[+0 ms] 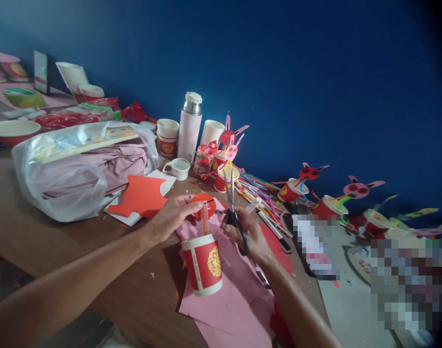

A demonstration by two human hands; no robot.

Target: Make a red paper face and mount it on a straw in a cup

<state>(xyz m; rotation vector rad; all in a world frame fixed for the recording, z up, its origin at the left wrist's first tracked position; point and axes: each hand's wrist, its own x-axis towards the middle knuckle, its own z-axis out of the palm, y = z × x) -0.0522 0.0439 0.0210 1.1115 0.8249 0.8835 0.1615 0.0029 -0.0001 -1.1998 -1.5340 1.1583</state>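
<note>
My left hand [172, 215] is closed, its fingertips pinching a round orange-red paper disc [201, 198] at its edge. Below the disc, an orange-and-clear straw-like strip [205, 220] runs down to a red-and-white paper cup [202, 266] with a yellow round print. The cup is slightly tilted over pink paper; whether it rests there I cannot tell. My right hand [248, 234] grips black-handled scissors [230, 188], blades pointing up and slightly apart, just right of the disc.
Pink paper sheets [238, 299] and an orange paper cut-out [139, 195] lie on the brown table. Behind stand a white thermos [190, 128], a mug [179, 169] and stacked cups [167, 135]. A plastic bag [79, 174] fills the left; pipe cleaners [260, 188] and decorated cups [329, 208] lie right.
</note>
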